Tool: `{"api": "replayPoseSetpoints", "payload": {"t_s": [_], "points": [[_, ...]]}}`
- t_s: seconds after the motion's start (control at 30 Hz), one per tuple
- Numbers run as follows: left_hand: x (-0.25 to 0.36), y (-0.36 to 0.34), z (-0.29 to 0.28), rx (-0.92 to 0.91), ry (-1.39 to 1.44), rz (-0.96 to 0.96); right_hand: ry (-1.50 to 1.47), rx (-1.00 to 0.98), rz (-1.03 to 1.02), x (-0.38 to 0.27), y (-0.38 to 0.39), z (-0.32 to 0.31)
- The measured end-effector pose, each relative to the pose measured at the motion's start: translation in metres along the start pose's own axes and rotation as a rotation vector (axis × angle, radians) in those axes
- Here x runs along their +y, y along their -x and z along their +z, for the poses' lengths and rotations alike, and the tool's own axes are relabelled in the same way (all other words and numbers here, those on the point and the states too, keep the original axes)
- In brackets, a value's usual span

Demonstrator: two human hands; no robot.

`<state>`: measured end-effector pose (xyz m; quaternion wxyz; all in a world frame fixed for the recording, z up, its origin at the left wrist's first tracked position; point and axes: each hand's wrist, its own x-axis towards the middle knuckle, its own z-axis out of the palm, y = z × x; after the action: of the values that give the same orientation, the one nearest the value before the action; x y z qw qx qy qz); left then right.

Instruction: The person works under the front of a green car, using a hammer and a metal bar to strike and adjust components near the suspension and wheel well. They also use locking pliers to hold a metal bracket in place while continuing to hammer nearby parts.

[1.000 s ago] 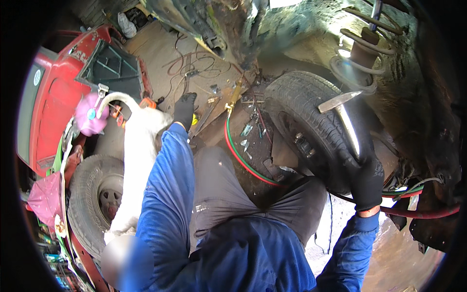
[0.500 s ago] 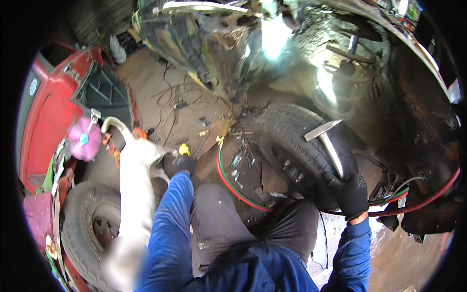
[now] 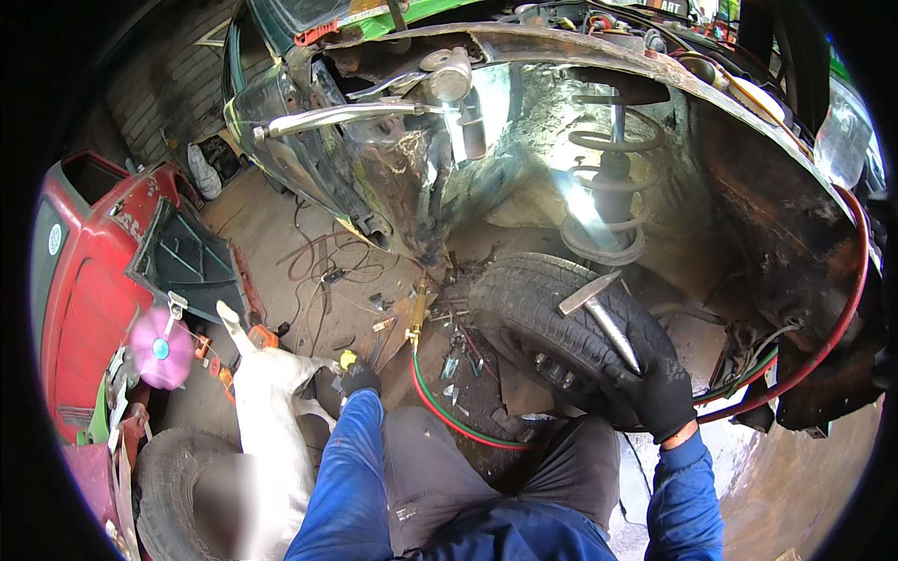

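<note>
My right hand (image 3: 660,396), in a black glove, is closed round the shiny metal handle of a hammer (image 3: 610,327). The hammer's narrow, pointed head is raised over the tread of a loose tyre (image 3: 524,280), which stands tilted in front of my knees. My left hand (image 3: 359,380), also gloved in black, is low beside my left knee. Right at its fingertips is a small yellow object (image 3: 348,359); whether the hand holds it cannot be made out. A white dog (image 3: 279,397) stands against my left forearm, a front leg close to that hand.
A car body with an open wheel arch (image 3: 533,178) and coil spring (image 3: 613,192) rises ahead. A brass torch (image 3: 418,309) with red and green hoses (image 3: 428,404) lies amid debris. At left are a red car body (image 3: 103,299), another tyre (image 3: 168,477) and a pink fan (image 3: 161,348).
My view has tilted up, so the scene sits lower and more of the car body shows. The hammer stays in my right hand over the tyre. The dog's tail has swung.
</note>
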<state>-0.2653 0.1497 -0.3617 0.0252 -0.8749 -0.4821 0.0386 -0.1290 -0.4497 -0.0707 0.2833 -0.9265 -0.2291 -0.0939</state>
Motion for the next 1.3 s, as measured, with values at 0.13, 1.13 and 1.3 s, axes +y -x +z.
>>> {"api": "replayPoseSetpoints", "payload": {"t_s": [0.13,1.13,1.3], "points": [[0.003,-0.004,0.0,-0.043,-0.017,-0.014,0.004,0.078,-0.067,0.004,-0.001,0.004],[0.177,0.218,-0.306,-0.313,1.905,0.463,0.063,0.162,-0.264,0.027,0.004,0.02],[0.218,0.216,-0.319,-0.338,1.912,0.367,-0.033,0.123,-0.185,0.02,0.01,0.017]]}}
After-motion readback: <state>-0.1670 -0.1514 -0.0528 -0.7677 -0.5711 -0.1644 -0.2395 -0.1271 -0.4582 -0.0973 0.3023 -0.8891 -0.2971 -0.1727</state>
